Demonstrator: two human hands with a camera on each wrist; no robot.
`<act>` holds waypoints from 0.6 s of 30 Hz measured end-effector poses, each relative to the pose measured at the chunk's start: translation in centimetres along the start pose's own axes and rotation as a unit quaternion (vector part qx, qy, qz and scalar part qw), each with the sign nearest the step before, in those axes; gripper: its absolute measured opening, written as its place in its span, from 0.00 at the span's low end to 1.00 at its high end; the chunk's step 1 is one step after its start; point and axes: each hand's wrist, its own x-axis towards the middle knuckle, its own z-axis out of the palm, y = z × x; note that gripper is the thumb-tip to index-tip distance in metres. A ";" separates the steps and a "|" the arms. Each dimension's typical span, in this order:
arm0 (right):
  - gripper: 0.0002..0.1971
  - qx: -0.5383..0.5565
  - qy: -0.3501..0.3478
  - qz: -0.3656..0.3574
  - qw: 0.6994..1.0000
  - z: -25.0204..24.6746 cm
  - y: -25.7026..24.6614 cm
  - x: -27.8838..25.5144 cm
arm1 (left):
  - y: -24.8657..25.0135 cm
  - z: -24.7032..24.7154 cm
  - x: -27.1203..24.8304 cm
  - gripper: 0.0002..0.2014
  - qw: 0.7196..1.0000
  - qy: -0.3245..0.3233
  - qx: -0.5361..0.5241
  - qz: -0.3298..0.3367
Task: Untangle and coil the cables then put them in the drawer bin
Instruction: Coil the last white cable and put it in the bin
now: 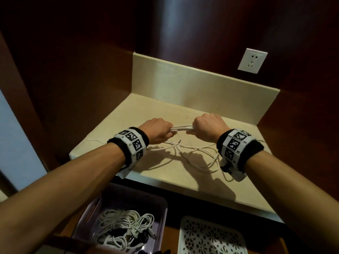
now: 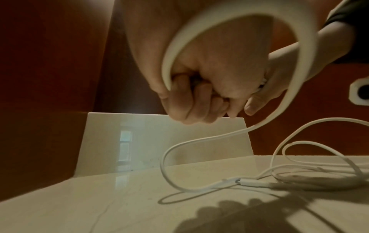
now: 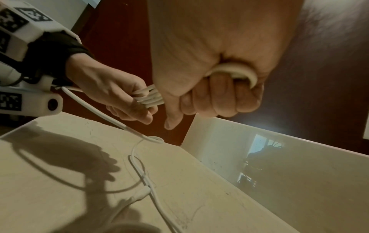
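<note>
Above the middle of the cream countertop (image 1: 183, 173), the white cable (image 1: 183, 128) is folded into a short bundle of several strands stretched straight between the two fists, its long axis running side to side, parallel to the low backsplash (image 1: 201, 85). The left hand (image 1: 156, 132) is clenched round one end of the bundle and the right hand (image 1: 209, 129) round the other, with a fold of cable showing out of the right fist in the right wrist view. The unwound tail hangs from the left fist and lies in loose loops on the counter, on the side of the hands away from the backsplash and mostly under the right wrist. That slack seems nearer the right hand. The lavender drawer bin (image 1: 161, 204), already holding coiled cables, sits below the counter's front edge, toward the left arm.
</note>
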 end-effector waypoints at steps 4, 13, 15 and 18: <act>0.12 0.030 -0.001 -0.021 0.999 0.4 -0.7 0.3 | -0.1 0.0 0.0 0.17 0.999 0.000 -0.029 -0.024; 0.10 0.107 -0.020 -0.009 0.994 1.2 -1.3 0.9 | -0.6 -0.5 -0.2 0.21 0.987 0.068 -0.138 -0.038; 0.11 0.107 -0.026 0.004 0.994 1.5 -0.6 0.9 | -1.4 -0.9 -0.4 0.27 0.989 0.086 -0.107 -0.055; 0.11 0.101 -0.031 0.012 0.994 1.9 0.2 0.7 | -2.2 -1.5 -0.5 0.28 0.991 0.080 -0.079 -0.068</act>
